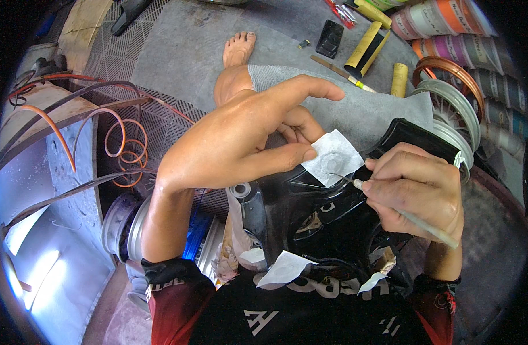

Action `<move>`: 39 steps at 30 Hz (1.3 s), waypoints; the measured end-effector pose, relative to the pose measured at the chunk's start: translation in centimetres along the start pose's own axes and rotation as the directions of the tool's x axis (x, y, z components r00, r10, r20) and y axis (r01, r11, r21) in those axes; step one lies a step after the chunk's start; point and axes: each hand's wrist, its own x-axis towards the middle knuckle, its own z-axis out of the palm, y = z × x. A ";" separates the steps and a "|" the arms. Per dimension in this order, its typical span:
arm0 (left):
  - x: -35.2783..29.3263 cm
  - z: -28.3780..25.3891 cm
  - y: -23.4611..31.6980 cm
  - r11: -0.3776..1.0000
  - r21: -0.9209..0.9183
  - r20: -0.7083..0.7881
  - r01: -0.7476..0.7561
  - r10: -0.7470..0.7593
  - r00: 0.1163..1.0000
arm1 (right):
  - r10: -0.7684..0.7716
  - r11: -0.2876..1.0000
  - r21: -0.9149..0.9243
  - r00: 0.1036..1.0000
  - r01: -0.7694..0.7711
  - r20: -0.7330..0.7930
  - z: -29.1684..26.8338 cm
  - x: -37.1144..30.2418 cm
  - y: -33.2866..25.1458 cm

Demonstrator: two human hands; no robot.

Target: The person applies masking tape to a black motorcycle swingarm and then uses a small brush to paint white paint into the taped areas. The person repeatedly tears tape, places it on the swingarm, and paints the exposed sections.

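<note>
My left hand pinches the edge of a small white square of paper between thumb and a finger, while its index finger stretches out to the right. A faint round mark shows in the middle of the paper. My right hand is closed around a slim pale-handled tool. Its thin dark tip reaches the paper's lower part; whether it is a blade or a fine brush I cannot tell. Beneath both hands lies a glossy black moulded part across my lap. Another white paper piece rests near my chest.
Yellow sandpaper rolls, a black phone and a yellow-handled tool lie on the floor ahead. Wheel rims and stacked cans stand at right. Orange hoses and a blue wheel are at left.
</note>
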 end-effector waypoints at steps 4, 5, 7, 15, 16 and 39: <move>0.0 0.0 -0.1 1.000 -0.010 0.003 0.009 -0.009 1.000 | 0.024 1.000 0.001 1.000 -0.024 0.009 -0.2 0.1 0.0; 0.0 0.0 -0.1 1.000 -0.011 0.004 0.009 -0.009 1.000 | 0.035 0.999 -0.001 0.999 -0.035 0.028 -0.4 0.1 -0.1; 0.1 0.0 -0.1 1.000 -0.027 0.002 0.015 -0.015 1.000 | 0.056 0.998 -0.003 0.996 -0.055 0.074 -0.9 0.4 -0.2; 0.0 -0.2 0.1 0.999 -0.031 0.017 0.026 -0.025 1.000 | 0.139 0.987 0.050 0.970 -0.152 0.201 -2.1 1.4 -0.5; 0.0 -0.2 0.1 0.999 -0.031 0.015 0.032 -0.032 0.999 | 0.149 0.986 0.047 0.970 -0.160 0.195 -2.0 1.4 -0.3; 0.0 -0.2 -0.1 0.999 -0.046 0.014 0.002 -0.002 1.000 | 0.155 0.984 0.092 0.988 -0.153 -0.015 -0.5 0.7 -0.5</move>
